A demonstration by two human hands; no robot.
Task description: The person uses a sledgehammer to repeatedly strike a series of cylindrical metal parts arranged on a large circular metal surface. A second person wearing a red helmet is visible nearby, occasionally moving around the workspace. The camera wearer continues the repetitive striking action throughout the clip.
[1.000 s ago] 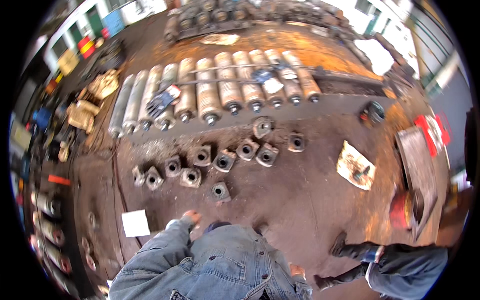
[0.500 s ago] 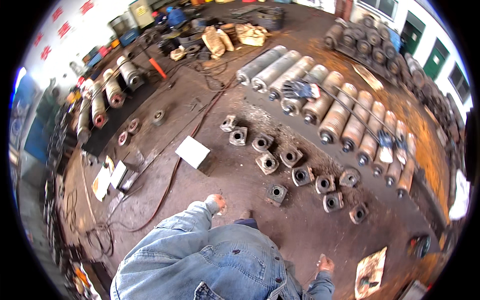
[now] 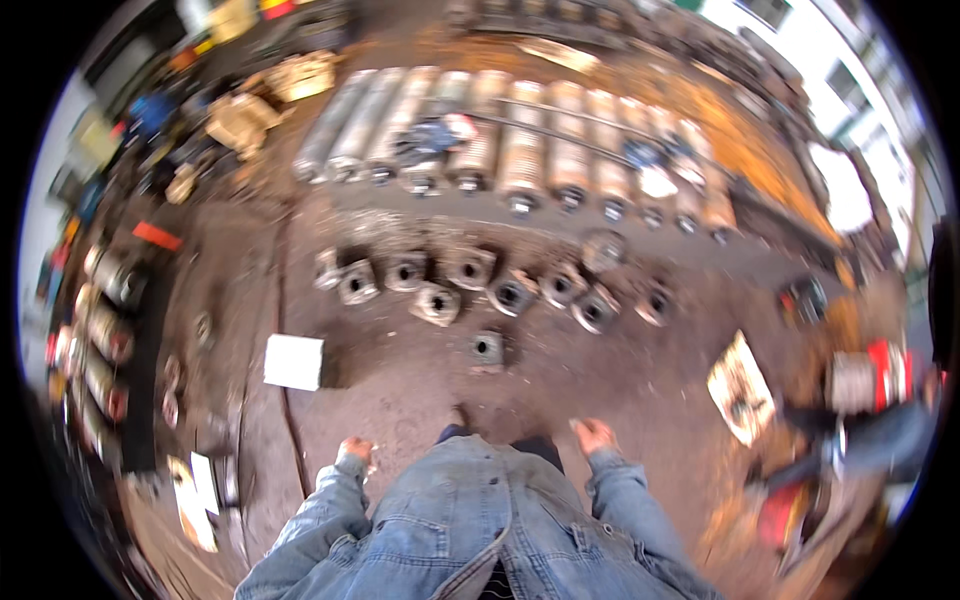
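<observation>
My left hand (image 3: pixel 357 450) hangs at my side over the brown floor, right of a white square-topped block (image 3: pixel 293 361). On the other side my right hand (image 3: pixel 596 436) hangs low, apart from anything on the floor. Motion smears the fingers of both hands, so their pose and anything small in them cannot be made out. Ahead of my feet stands a square metal block with a round hole (image 3: pixel 486 348). Several similar bored blocks (image 3: pixel 437 303) lie in a loose row beyond it.
Large metal rollers (image 3: pixel 523 150) lie side by side farther off, with bars and dark blue gloves (image 3: pixel 428 137) on them. At right are a sheet of cardboard (image 3: pixel 741 388) and a blurred person in dark clothes (image 3: pixel 885 440). More rollers (image 3: pixel 105 330) lie at left.
My view has swung to the right, so the blocks and rollers have shifted left and straightened. A person with red and grey things has come into view at right. Both hands remain low.
</observation>
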